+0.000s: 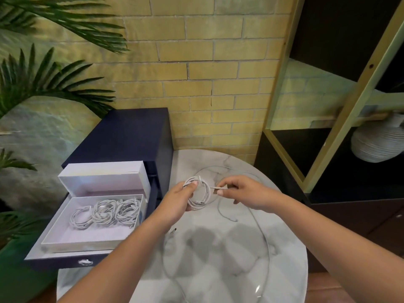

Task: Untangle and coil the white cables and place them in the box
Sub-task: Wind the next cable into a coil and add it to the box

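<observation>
Head view: your left hand [175, 202] grips a coiled white cable [197, 194] above the round marble table [284, 248], fingers curled round its loops. Your right hand [242, 193] pinches a cable end [216, 188] between thumb and forefinger, just beside the coil. More loose cable [265, 237] trails across the tabletop. To your left, the white box [87, 242] sits in the open drawer [54, 262] of a dark cabinet [131, 132], its lid [102, 178] propped up behind it. Three coiled cables [107, 212] lie side by side inside the box.
</observation>
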Demonstrator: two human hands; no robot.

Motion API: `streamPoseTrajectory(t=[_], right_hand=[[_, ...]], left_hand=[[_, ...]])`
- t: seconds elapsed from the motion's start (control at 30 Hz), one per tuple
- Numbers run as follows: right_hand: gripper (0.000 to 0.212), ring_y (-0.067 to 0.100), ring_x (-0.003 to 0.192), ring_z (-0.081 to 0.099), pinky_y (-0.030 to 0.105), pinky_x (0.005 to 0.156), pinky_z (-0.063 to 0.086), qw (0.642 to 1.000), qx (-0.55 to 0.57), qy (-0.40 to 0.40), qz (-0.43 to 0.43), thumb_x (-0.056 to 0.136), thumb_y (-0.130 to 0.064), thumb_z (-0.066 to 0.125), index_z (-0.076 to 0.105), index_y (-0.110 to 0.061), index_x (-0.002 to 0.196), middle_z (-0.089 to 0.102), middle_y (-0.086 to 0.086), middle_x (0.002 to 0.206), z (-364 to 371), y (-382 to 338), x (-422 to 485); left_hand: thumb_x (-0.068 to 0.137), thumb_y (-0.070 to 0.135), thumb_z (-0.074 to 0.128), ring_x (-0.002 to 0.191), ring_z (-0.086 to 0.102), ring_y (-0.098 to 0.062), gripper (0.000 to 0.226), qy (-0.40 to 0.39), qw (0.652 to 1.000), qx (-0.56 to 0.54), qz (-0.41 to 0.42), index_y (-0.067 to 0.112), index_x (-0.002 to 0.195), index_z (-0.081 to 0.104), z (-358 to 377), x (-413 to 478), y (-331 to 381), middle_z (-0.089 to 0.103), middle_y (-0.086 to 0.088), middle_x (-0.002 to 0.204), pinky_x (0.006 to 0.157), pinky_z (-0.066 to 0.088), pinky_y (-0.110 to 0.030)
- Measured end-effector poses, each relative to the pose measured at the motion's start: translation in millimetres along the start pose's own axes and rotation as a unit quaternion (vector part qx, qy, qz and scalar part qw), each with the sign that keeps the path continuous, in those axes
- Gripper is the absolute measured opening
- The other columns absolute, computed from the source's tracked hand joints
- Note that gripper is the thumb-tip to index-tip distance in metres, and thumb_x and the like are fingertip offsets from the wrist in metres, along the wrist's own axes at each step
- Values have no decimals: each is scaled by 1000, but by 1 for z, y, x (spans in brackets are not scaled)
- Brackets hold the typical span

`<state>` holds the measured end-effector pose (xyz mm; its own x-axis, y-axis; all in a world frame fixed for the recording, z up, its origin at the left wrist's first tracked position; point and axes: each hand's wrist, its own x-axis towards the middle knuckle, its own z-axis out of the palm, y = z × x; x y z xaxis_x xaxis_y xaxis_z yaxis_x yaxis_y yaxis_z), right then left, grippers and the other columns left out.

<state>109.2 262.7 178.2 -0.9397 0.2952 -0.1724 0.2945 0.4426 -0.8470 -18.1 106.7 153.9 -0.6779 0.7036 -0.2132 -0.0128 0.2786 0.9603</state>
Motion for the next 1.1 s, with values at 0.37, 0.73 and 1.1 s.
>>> streamPoseTrajectory(t=[0.37, 0.73, 1.1], right_hand=[[15, 15, 84, 65, 27, 77, 53, 966, 249, -62, 39, 92, -16, 63, 55, -8, 103, 65, 6, 90, 31, -5, 2], [22, 21, 103, 63, 34, 90, 49, 944, 308, -111, 48, 96, -14, 54, 52, -7, 116, 64, 8, 108, 36, -2, 3], [15, 2, 64, 47, 13, 60, 37, 989, 76, -130, 17, 95, -14, 57, 62, -6, 107, 58, -9, 77, 20, -20, 0]], left_hand=[[99, 45, 40, 83, 56, -15, 29, 32, 995, 94, 26, 24, 85, 56, -7, -3, -9, 57, 5, 85, 91, 48, -42], [101, 35, 43, 72, 55, -15, 28, -15, 999, 9, 31, 15, 88, 56, -8, -7, -7, 55, 1, 76, 89, 53, -39], [98, 40, 45, 69, 51, -16, 33, -34, 999, 5, 38, 17, 75, 53, -10, -11, -4, 55, 6, 63, 91, 47, -45]])
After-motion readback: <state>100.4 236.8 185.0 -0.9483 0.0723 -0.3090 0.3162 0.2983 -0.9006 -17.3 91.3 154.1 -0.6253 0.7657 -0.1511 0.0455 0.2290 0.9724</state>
